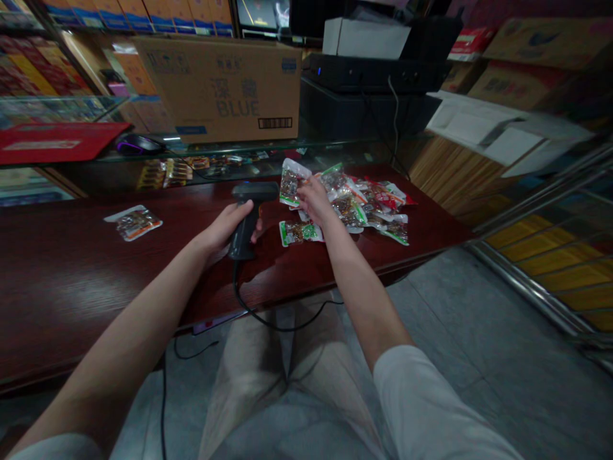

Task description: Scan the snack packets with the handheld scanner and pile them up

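My left hand (228,229) is wrapped round the handle of a black barcode scanner (245,220), its head pointing right above the dark red table. A cable hangs from the handle's base. My right hand (315,199) grips a snack packet (290,182) with clear and white film, tilted up at the left edge of a heap. In that heap, several snack packets (352,203) with green, orange and red prints overlap. One green-edged packet (299,232) lies just below my right hand. Far to the left, a single orange-striped packet (136,223) rests apart on the table.
A large cardboard box (230,89) stands on a glass counter (330,153) behind the table (62,268). Left of it are a computer mouse (138,145) and a red folder-like sheet (57,142). Black electronic boxes (368,96) stand behind the heap. A metal rack (536,294) is at right.
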Available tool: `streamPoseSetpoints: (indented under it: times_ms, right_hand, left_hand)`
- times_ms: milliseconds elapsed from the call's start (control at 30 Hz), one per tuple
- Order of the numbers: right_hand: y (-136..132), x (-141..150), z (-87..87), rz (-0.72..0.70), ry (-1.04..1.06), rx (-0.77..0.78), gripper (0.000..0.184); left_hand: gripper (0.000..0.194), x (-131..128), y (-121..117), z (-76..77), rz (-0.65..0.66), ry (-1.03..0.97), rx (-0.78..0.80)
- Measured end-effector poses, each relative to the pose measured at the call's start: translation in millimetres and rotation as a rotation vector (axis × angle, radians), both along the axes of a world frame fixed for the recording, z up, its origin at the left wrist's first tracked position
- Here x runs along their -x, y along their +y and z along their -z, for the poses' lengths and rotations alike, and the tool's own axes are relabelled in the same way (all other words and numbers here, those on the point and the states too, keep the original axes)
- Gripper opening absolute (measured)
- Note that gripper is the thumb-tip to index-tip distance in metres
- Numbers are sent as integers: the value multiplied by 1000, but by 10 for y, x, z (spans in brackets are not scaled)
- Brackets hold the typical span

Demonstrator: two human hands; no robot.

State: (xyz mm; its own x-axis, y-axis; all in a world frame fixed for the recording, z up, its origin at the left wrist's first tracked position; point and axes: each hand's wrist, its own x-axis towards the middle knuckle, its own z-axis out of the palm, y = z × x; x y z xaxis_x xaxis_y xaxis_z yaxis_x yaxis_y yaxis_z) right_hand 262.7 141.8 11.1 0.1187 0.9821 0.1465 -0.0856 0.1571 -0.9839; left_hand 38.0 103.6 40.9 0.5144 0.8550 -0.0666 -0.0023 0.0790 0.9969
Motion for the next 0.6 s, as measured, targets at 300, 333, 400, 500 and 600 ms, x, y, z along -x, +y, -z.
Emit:
streamPoseSetpoints:
  times_ms: [300,333,400,500,600]
  right_hand:
    - [-13,-21,-9,-45,24,12,30]
    - [7,-29,12,-43,-7,2,33]
    - [55,-44,54,-21,-68,-7,36]
    - [120,-61,102,11,-94,43,30]
    - [140,-63,126,-31,-27,82,24]
  left_hand:
    - [56,-52,-6,27,17,-7,5]
    - [55,-57,-6,37,17,-16,1]
    - [52,-71,-13,58,19,-38,-9]
    - [49,-93,-35,75,20,-64,-19]
    - [49,-111,-54,69,3,-83,-23]
